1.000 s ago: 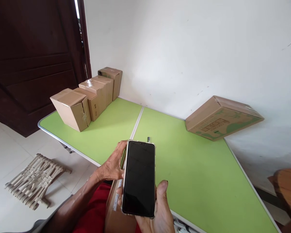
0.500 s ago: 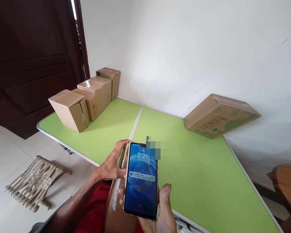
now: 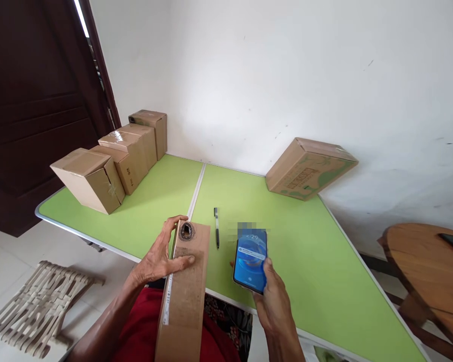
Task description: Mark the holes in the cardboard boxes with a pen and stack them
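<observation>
My left hand [image 3: 160,259] grips the far end of a long cardboard box [image 3: 186,301], thumb on top and fingers around its left side. The box has a dark-rimmed round hole near that end and a white label along its left side; its near end runs out of view over my lap. In my right hand [image 3: 275,296] is a smartphone [image 3: 251,261], its lit lock screen facing up, held above the green table [image 3: 309,281]. Between box and phone, a black and clear pen [image 3: 216,229] lies on the table.
Several cardboard boxes [image 3: 85,178] stand in a row at the table's left, by the wall. A flat box with green print [image 3: 311,171] stands at the back right. A woven stool [image 3: 41,306] is on the floor at left, a round wooden table [image 3: 430,276] at right.
The phone has moved right, off the long box, uncovering the box's top and the pen. My left hand stays on the box. The view has shifted slightly to the right.
</observation>
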Action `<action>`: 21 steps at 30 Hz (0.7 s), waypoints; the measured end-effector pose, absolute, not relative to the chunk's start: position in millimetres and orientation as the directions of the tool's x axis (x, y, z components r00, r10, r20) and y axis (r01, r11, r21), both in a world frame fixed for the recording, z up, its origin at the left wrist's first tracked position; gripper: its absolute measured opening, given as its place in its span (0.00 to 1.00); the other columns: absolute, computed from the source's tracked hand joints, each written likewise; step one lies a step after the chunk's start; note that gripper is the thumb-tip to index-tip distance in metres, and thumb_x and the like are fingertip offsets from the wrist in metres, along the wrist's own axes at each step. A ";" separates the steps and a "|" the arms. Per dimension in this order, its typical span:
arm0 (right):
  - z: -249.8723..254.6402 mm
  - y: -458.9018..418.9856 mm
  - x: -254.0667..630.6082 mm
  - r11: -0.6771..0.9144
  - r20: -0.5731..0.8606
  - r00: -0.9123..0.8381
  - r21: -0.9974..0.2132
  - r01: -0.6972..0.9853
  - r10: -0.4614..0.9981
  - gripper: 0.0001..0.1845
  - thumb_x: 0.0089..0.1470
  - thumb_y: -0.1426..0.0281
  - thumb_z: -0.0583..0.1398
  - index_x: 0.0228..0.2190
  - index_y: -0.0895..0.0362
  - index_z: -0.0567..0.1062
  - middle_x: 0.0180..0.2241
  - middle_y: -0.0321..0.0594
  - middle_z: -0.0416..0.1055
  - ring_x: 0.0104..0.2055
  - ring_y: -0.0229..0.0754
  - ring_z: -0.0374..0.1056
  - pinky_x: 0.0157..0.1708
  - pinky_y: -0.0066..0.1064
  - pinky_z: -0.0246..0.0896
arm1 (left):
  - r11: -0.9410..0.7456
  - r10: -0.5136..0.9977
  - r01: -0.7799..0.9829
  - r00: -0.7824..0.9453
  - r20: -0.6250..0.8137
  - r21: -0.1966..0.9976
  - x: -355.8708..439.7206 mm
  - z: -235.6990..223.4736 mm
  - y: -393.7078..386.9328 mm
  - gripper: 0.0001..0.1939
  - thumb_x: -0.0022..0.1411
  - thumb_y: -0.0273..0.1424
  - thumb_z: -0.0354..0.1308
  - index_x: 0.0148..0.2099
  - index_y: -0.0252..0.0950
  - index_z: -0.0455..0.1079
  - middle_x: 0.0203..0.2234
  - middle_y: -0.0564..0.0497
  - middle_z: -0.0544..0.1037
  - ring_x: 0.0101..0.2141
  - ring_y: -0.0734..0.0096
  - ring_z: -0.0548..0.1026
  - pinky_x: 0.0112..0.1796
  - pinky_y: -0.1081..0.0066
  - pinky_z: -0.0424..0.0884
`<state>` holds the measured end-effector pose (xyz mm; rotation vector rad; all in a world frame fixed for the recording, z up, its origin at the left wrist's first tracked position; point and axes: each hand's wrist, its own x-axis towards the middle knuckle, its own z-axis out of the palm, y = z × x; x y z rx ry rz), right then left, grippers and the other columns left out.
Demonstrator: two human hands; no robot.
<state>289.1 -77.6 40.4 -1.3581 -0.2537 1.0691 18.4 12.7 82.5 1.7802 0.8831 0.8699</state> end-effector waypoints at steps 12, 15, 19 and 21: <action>6.1 -63.5 302.4 -0.305 -0.331 0.567 -0.942 -0.143 0.754 0.31 0.40 0.41 0.70 0.31 0.54 0.76 0.28 0.38 0.78 0.32 0.49 0.74 0.31 0.38 0.71 | -0.273 0.869 0.209 0.472 0.148 0.939 19.8 82.4 10.4 0.42 0.66 0.48 0.67 0.73 0.42 0.55 0.69 0.39 0.64 0.68 0.42 0.65 0.70 0.45 0.59; 9.9 -67.6 303.7 -0.371 -0.303 0.571 -0.928 0.005 0.763 0.29 0.44 0.40 0.68 0.31 0.53 0.76 0.27 0.39 0.76 0.31 0.49 0.70 0.26 0.37 0.67 | -0.282 0.871 0.187 0.461 0.169 0.941 20.8 77.5 9.4 0.39 0.70 0.50 0.62 0.74 0.42 0.53 0.71 0.38 0.61 0.71 0.43 0.61 0.72 0.44 0.55; 18.2 -73.3 301.2 -0.446 -0.265 0.589 -0.876 0.183 0.763 0.31 0.46 0.38 0.65 0.37 0.52 0.78 0.30 0.44 0.78 0.32 0.53 0.72 0.24 0.39 0.68 | -0.310 0.866 0.156 0.455 0.210 0.938 19.3 68.7 9.5 0.39 0.73 0.52 0.57 0.76 0.41 0.51 0.74 0.38 0.57 0.74 0.43 0.55 0.73 0.43 0.50; 20.7 -75.4 300.0 -0.456 -0.239 0.582 -0.851 0.259 0.777 0.30 0.47 0.39 0.63 0.36 0.51 0.77 0.28 0.43 0.77 0.27 0.53 0.72 0.26 0.42 0.68 | -0.323 0.865 0.146 0.446 0.229 0.935 17.9 64.2 10.0 0.40 0.74 0.52 0.56 0.77 0.40 0.49 0.75 0.38 0.56 0.74 0.43 0.54 0.74 0.43 0.49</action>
